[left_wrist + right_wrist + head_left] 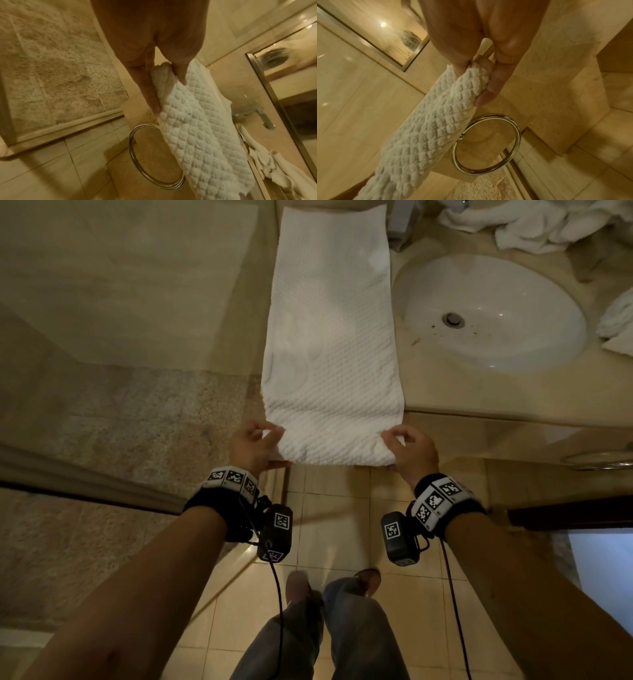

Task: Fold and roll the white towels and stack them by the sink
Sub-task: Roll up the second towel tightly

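Note:
A white textured towel (330,337) lies folded into a long strip on the counter left of the sink (489,309), its near end hanging past the counter edge. That near end is curled into a small roll. My left hand (257,446) pinches the roll's left end, thumb on top and fingers beneath, as the left wrist view shows on the towel (197,128). My right hand (409,450) pinches the right end the same way; the right wrist view shows the towel (426,128) rolled between its fingers.
A heap of loose white towels (534,224) lies behind the sink, and another towel (616,316) sits at its right. A tap (400,224) stands at the back. A chrome towel ring (486,150) hangs on the counter front below my hands. Glass shower wall (120,302) at left.

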